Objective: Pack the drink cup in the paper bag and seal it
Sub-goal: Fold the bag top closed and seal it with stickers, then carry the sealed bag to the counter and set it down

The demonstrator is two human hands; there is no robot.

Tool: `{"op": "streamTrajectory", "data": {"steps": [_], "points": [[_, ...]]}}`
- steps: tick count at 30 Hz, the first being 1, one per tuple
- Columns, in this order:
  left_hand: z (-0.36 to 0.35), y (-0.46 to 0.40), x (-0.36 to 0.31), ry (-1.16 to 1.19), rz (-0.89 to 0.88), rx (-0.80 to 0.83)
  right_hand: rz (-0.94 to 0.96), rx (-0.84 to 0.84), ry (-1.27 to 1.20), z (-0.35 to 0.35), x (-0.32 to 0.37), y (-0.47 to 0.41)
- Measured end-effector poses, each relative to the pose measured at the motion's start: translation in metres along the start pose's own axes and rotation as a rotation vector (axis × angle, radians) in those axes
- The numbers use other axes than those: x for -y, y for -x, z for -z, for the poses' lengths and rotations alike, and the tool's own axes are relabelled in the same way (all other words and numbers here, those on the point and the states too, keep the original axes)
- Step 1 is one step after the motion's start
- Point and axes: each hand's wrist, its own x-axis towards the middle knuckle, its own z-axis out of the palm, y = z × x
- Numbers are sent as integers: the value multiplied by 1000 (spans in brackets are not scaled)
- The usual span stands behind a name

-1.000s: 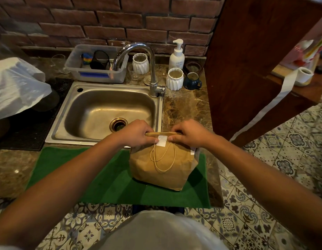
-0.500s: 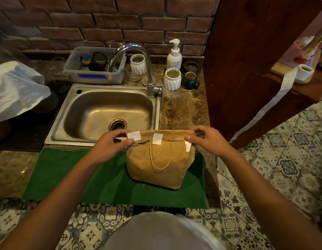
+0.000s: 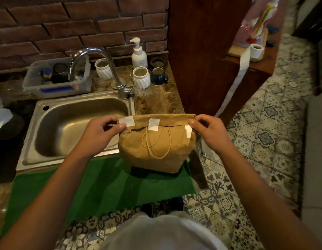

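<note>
A red brick wall runs behind a dark marbled worktop with a steel sink and curved tap set in it. A dark wood cabinet stands just right of the worktop. The floor is patterned tile. The light is dim and warm.

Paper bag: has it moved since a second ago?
Yes. The paper bag looks lifted off the green mat: its folded top, earlier level with the sink front rim, now sits well past it.
</note>
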Motion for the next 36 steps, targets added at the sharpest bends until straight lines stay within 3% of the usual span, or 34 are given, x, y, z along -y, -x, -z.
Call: {"op": "streamTrajectory", "data": {"steps": [9, 18, 27, 36], "points": [[-74, -47, -76, 61, -301, 397, -126, -581, -50, 56, 16, 147], [-207, -9, -164, 187, -460, 686, -207, -1080, -92, 105, 4, 300], [-376, 79, -253, 285, -583, 846, -204, -1429, -192, 186, -24, 439], [-530, 165, -337, 363, -673, 1018, -305, -1689, -28, 260, -51, 573]]}}
